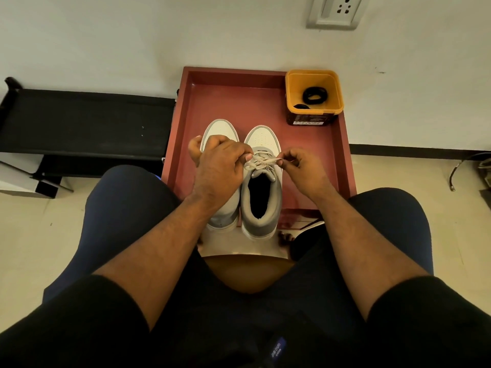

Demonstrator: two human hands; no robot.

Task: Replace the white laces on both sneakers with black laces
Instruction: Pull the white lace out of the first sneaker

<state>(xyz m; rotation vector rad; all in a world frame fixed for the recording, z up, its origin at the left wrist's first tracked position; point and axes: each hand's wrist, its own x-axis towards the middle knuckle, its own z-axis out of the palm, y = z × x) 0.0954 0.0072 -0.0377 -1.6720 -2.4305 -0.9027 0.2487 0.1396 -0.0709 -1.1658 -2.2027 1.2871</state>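
Observation:
Two grey-and-white sneakers stand side by side, toes away from me, on a reddish tray (337, 155). The right sneaker (261, 205) carries a white lace (261, 163) across its upper eyelets. My left hand (220, 166) lies over the left sneaker (221, 130) and pinches the lace's left end. My right hand (305, 171) pinches the lace's right end beside the right sneaker. Coiled black laces (314, 95) lie inside a yellow tub (291, 86) at the tray's far right corner.
A black bench-like frame (85, 123) stands on the left against the white wall. My knees flank the tray's near edge. A cable (451, 179) lies on the floor at the far right, and a wall socket (336, 11) sits above the tub.

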